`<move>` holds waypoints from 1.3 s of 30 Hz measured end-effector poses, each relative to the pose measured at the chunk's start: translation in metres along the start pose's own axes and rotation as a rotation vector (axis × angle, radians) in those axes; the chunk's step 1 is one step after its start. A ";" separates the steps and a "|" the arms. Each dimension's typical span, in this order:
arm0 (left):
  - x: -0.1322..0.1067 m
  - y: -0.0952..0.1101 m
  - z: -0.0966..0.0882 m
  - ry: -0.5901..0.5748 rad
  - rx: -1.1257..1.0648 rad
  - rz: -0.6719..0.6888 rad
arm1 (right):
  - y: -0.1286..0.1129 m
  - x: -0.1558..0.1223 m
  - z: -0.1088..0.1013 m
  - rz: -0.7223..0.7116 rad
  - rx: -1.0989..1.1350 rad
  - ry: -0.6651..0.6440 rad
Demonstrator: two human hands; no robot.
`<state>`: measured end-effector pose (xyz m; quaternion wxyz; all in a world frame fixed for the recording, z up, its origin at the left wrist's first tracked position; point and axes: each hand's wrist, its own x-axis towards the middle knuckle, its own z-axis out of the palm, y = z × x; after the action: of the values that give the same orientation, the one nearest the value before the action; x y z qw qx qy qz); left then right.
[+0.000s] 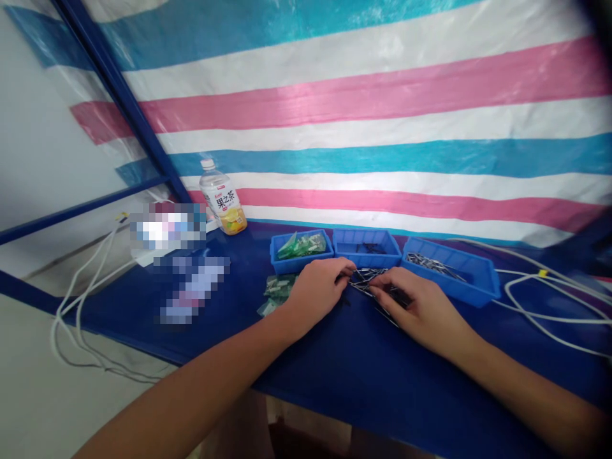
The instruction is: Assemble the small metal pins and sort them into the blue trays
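Bottle (222, 199) labelled 果之茶 beyond left hand (315, 294)

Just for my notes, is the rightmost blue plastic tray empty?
No, the rightmost blue plastic tray holds a pile of thin metal pieces along its inside.

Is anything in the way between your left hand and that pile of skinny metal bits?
No, nothing visible stands between them. The left hand already reaches the edge of the pile of thin metal pieces on the blue table.
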<state>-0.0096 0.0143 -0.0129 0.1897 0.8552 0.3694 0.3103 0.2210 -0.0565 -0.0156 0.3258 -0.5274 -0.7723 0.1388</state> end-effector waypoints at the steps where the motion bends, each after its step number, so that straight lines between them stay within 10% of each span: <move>1: 0.000 0.000 0.000 0.014 -0.010 0.002 | 0.000 0.000 0.000 0.002 0.005 -0.001; 39: 0.002 0.026 0.000 0.054 -0.644 -0.022 | -0.010 -0.003 0.000 0.108 0.302 0.150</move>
<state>0.0043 -0.0012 0.0020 0.4437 0.7387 0.2665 0.4318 0.2139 -0.0632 -0.0109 0.4501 -0.5219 -0.6868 0.2310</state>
